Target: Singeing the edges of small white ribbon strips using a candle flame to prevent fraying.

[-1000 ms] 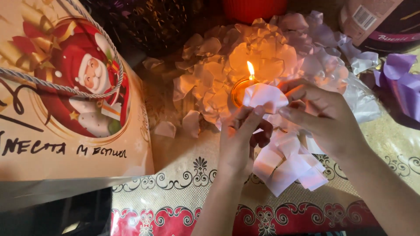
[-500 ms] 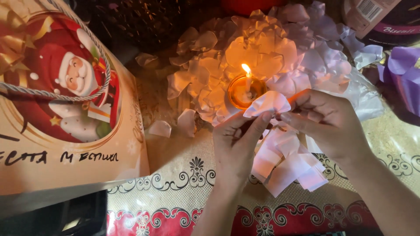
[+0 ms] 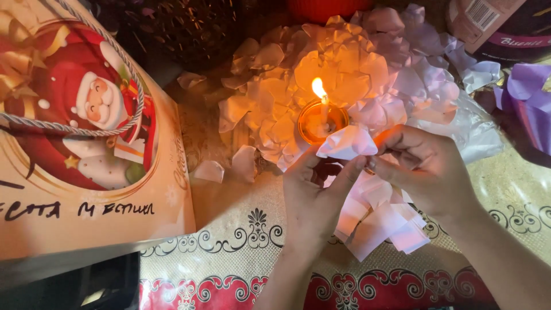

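Two hands at work low in the view, left hand (image 3: 313, 198) and right hand (image 3: 422, 169), meeting over a patterned counter (image 3: 229, 241) with black scrolls and a red border. Fingers of both pinched together on one folded white paper petal (image 3: 347, 143), held up just in front of the flame. Clamped too in the right hand, hanging below the fingers: a bunch of white paper squares (image 3: 381, 221), fanned out toward the near edge of the counter.

Just beyond the fingers, nearly touching the petal: a small lit candle (image 3: 321, 117) in an orange glass cup, flame upright. Around the candle and past it, a ring of finished petals forming a paper flower (image 3: 344, 69), glowing warm near the flame, paler and lilac farther right. To the left of the fingers, a few loose petals (image 3: 229, 166) lying apart on the counter.

Well left of the fingers, a large gift bag (image 3: 80, 143) with a red-suited, white-bearded figure and a twisted rope handle, leaning toward the camera. Far right, beyond the right hand, purple ribbon (image 3: 531, 95) and clear crinkled wrap (image 3: 476, 129). At the top right, a dark box, only partly visible.
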